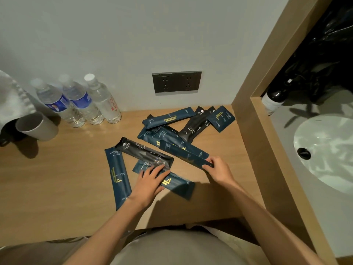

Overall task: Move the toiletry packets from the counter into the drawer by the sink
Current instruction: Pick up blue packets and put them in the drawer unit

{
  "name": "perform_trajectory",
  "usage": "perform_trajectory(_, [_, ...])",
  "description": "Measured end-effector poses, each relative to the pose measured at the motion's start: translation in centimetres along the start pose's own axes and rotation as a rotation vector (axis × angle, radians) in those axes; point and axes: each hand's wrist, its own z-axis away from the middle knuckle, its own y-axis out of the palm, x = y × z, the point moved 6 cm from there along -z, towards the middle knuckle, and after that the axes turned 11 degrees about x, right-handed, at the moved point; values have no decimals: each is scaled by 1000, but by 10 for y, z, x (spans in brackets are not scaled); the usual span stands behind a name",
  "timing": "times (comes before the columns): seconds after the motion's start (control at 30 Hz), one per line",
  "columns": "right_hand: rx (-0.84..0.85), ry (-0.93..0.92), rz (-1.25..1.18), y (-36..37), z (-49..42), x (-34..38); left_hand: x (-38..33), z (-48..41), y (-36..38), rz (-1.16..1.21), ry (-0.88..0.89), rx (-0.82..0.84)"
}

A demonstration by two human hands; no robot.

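While among nine packets, left grip flat atop one, right grip tight around another.

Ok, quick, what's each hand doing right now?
Left hand: open, fingers flat on the near end of the black toothbrush packet.
Right hand: pinching the end of a long blue packet.

1 wide-angle view from the person's head looks steeply down and forward over the near edge of the surface, close above it, facing the wall behind; the sink fills the right side.
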Motion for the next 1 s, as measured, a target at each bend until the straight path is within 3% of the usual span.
perform_trajectory(0.17, [-54, 97, 89, -9, 10, -27, -6, -7, 1, 28, 69, 57])
perform_trajectory(0.27, [-81, 41, 176, -9, 7, -12, -12, -10, -3, 4, 116, 61])
perform_trajectory(0.4, [-28, -43, 201, -5, -11, 20, -15, -13, -6, -60, 137, 86])
perform_trajectory(0.63, [43, -4, 269, 6, -36, 40, -17, -25, -14, -102, 142, 112])
perform_trajectory(1.0, [89, 24, 79, 8, -12, 14, -22, -43, -19, -169, 160, 167])
